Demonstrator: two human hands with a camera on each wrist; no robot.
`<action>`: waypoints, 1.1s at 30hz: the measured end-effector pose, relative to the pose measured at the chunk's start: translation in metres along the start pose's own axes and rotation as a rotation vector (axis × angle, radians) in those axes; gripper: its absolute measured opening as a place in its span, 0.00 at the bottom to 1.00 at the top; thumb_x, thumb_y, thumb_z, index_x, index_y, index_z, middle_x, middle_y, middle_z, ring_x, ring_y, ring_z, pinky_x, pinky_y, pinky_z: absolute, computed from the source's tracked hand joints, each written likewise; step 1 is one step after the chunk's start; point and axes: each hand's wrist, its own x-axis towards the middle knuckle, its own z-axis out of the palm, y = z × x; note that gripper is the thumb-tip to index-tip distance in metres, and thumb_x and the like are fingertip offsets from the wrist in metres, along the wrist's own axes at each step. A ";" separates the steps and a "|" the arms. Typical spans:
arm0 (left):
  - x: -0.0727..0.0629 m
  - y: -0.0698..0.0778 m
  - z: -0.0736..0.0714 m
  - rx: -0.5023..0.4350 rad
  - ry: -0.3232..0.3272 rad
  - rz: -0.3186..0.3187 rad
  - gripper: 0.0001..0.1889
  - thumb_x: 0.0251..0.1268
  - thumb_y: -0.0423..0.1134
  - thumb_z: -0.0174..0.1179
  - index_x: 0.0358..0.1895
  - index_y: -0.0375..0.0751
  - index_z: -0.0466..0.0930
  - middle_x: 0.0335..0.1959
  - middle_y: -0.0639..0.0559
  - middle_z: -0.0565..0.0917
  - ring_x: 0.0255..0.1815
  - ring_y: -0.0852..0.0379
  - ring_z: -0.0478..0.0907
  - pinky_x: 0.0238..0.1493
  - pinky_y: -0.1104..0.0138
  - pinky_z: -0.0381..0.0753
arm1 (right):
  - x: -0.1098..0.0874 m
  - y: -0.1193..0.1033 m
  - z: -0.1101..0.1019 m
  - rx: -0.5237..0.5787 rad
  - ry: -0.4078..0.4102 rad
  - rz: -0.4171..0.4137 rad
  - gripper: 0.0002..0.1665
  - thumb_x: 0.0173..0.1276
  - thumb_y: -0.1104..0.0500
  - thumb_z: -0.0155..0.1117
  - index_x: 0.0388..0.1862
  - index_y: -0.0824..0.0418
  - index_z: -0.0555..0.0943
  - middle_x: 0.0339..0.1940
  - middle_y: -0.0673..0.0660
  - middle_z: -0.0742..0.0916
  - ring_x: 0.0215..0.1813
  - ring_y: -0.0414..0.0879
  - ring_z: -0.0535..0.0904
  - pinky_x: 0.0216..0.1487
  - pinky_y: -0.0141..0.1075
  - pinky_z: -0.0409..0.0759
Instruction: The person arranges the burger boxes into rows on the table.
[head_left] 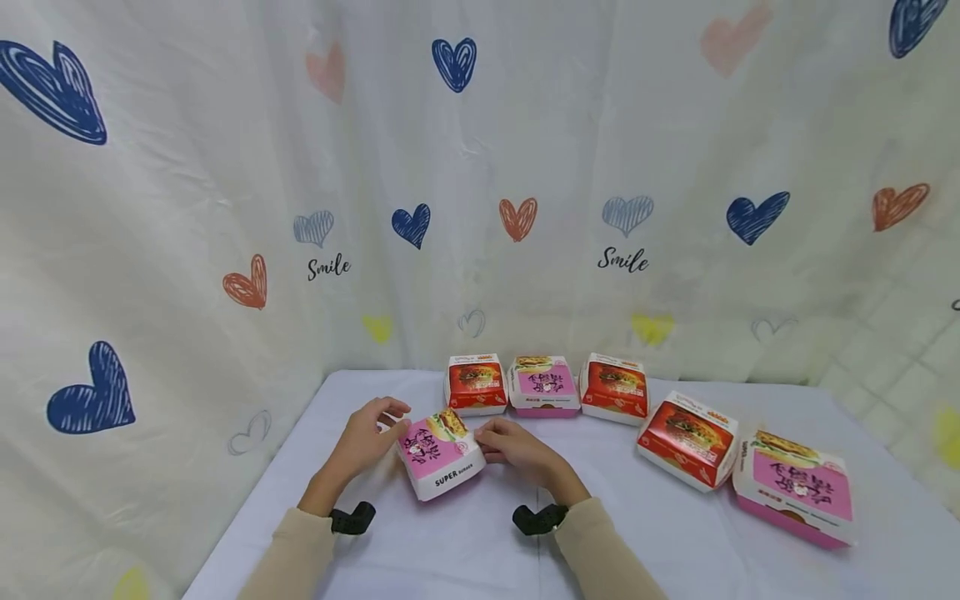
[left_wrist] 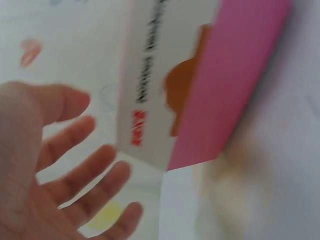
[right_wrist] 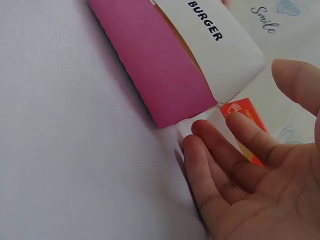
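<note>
A pink and white burger box (head_left: 441, 457) with "SUPER BURGER" on its front sits turned at an angle on the table, between both hands. At its left side is my left hand (head_left: 367, 437), its fingers relaxed and spread; in the left wrist view a gap shows between these fingers and the box (left_wrist: 200, 90). My right hand (head_left: 521, 450) lies by the box's right side. Seen from the right wrist, its fingers (right_wrist: 210, 155) are loosely bent beside the box's lower corner, thumb apart; whether they touch the cardboard I cannot tell.
Along the back stand a red burger box (head_left: 477, 385), a pink one (head_left: 543, 387) and another red one (head_left: 614, 388). Further right, a red box (head_left: 688, 440) and a pink box (head_left: 797, 487) sit side by side. A heart-printed curtain (head_left: 555, 283) hangs behind the white-covered table (head_left: 637, 533).
</note>
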 end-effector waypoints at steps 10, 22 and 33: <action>-0.025 0.002 0.013 0.208 0.167 -0.043 0.10 0.69 0.41 0.65 0.50 0.45 0.82 0.41 0.48 0.79 0.37 0.55 0.76 0.35 0.66 0.74 | -0.007 0.007 0.002 -0.101 -0.068 -0.044 0.26 0.76 0.40 0.59 0.62 0.54 0.76 0.60 0.53 0.82 0.63 0.49 0.75 0.71 0.55 0.71; -0.022 -0.001 0.018 0.126 0.052 -0.083 0.10 0.73 0.42 0.62 0.53 0.49 0.80 0.37 0.53 0.80 0.31 0.59 0.73 0.28 0.69 0.74 | -0.007 0.009 0.001 -0.072 -0.057 -0.057 0.26 0.76 0.42 0.59 0.64 0.56 0.76 0.63 0.54 0.81 0.64 0.49 0.74 0.72 0.55 0.71; -0.020 -0.004 0.018 0.066 -0.055 -0.084 0.20 0.71 0.46 0.65 0.62 0.49 0.76 0.46 0.52 0.79 0.40 0.58 0.77 0.37 0.67 0.78 | -0.006 0.008 0.003 -0.089 -0.039 -0.037 0.32 0.72 0.41 0.65 0.68 0.55 0.74 0.64 0.55 0.80 0.65 0.50 0.73 0.71 0.56 0.72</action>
